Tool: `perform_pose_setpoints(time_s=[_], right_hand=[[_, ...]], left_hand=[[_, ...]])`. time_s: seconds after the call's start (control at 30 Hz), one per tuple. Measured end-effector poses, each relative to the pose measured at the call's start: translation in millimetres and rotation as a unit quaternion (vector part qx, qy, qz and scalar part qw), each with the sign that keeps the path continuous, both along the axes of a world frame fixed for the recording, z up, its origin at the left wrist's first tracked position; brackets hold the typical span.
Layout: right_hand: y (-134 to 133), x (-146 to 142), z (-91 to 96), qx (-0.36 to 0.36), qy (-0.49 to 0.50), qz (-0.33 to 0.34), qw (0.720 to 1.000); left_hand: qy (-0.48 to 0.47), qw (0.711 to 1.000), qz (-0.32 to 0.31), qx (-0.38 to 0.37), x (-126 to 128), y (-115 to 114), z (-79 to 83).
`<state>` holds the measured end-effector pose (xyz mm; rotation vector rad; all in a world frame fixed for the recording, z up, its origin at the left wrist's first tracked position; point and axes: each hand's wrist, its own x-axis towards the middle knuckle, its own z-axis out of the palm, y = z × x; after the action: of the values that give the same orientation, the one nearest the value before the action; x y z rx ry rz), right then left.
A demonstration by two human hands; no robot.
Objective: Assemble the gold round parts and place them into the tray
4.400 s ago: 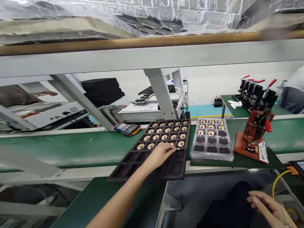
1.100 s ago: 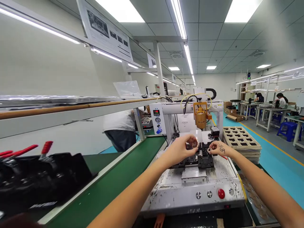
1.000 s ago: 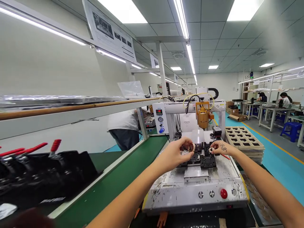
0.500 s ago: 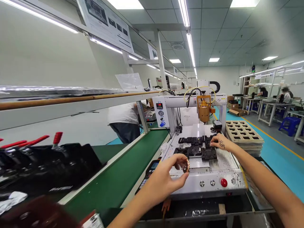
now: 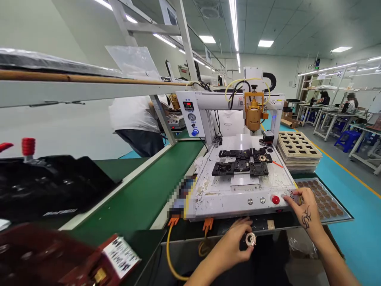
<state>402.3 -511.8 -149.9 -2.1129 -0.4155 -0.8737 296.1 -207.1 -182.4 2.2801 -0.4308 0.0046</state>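
My left hand (image 5: 235,244) pinches a small round rose-gold metal ring (image 5: 250,239) between thumb and fingers, low in front of the machine's front edge. My right hand (image 5: 306,210) holds nothing. Its thumb and fingers are apart at the right end of the front panel, beside the red button (image 5: 276,200), over the spot where a metal button sits. On the machine bed lie black fixture blocks (image 5: 241,165). A similar rose-gold round part (image 5: 263,158) rests in the right rear fixture.
A brass-coloured dispensing head (image 5: 254,117) hangs above the bed. Stacked trays (image 5: 299,147) and a sheet of round brown pieces (image 5: 320,198) lie on the right. A green conveyor (image 5: 143,186) runs on the left. Another person (image 5: 137,123) stands behind it.
My right hand has left the fixture and moved down to the front panel's right end. A rose-gold part shows in that fixture. My left hand has lowered with its ring; the view tilted down.
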Motion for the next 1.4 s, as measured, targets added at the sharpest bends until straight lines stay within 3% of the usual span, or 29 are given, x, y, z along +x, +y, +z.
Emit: perform_pose_setpoints(time_s=[0.07, 0.17, 0.27, 0.37, 0.5, 0.63, 0.8, 0.93, 1.1, 1.4], right_hand=[[8.7, -13.9, -8.6, 0.018, -0.009, -0.002, 1.000], [28.3, -40.5, -22.7, 0.014, 0.045, 0.096, 0.994], [54.2, -59.5, -42.6, -0.033, 0.099, 0.240, 0.965], [82.0, -59.1, -62.2, -0.087, 0.108, 0.303, 0.943], [108.5, -44.4, -76.6, -0.113, 0.120, 0.297, 0.941], [112.2, -44.2, -79.5, -0.128, 0.119, 0.283, 0.943], [101.4, -61.5, -78.2, -0.133, 0.115, 0.284, 0.942], [107.8, -61.8, -78.0, -0.149, 0.095, 0.290, 0.941], [119.5, -49.2, -86.8, -0.188, 0.070, 0.308, 0.930], [110.3, -48.7, -121.9, -0.206, -0.076, 0.331, 0.918]], left_hand=[[-0.005, 1.000, 0.000, 0.007, -4.1, -1.1, -20.1], [-0.024, 1.000, 0.004, 0.005, -23.8, -4.0, -37.1], [-0.044, 0.999, 0.001, 0.004, -46.0, -8.1, -40.7], [-0.044, 0.999, 0.002, -0.012, -50.1, -6.4, -33.7], [-0.059, 0.998, 0.010, -0.030, -23.5, 12.2, -19.7], [-0.055, 0.998, 0.011, -0.028, -3.3, 32.7, -17.7], [-0.027, 0.999, 0.001, -0.022, -17.6, 32.7, -33.4], [-0.021, 1.000, 0.003, -0.013, -27.3, 27.0, -37.9], [0.001, 0.999, 0.007, -0.031, -26.0, 27.2, -31.6], [0.070, 0.994, -0.017, -0.078, -19.4, 37.5, -6.6]])
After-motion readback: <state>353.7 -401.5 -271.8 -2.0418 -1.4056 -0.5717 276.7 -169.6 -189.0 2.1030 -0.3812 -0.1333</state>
